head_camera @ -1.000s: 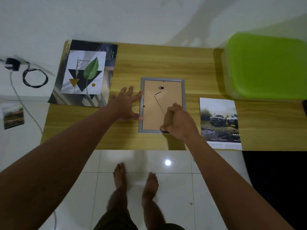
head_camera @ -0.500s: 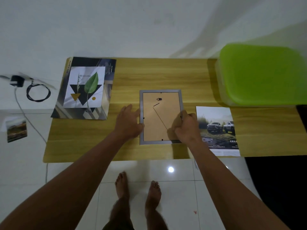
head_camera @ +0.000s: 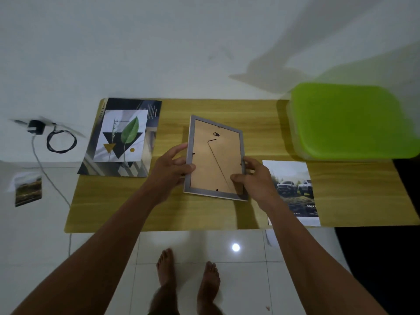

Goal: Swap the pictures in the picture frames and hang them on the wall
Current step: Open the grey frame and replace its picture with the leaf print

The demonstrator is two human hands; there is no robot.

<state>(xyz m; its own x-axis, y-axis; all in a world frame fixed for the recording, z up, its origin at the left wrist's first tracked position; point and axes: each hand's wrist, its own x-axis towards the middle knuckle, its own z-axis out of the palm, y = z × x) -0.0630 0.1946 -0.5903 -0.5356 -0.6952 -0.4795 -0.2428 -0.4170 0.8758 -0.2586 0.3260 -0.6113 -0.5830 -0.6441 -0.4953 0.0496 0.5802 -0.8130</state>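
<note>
A wooden table [head_camera: 227, 214] stands against a white wall, and over its middle a grey frame [head_camera: 216, 160] is held tilted with its brown back facing up. The left hand [head_camera: 169, 169] grasps the frame's left edge with the thumb on the back, and the right hand [head_camera: 256, 176] grasps its right edge the same way. A leaf print [head_camera: 123, 135] lies at the far left corner, a truck picture [head_camera: 293, 189] at the near edge right of the frame, and a green bin [head_camera: 347, 119] at the far right corner.

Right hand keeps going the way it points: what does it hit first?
The picture frame: the right hand grips its right edge, fingers pointing across it. Beyond that, probably the table; depth is unclear.
</note>
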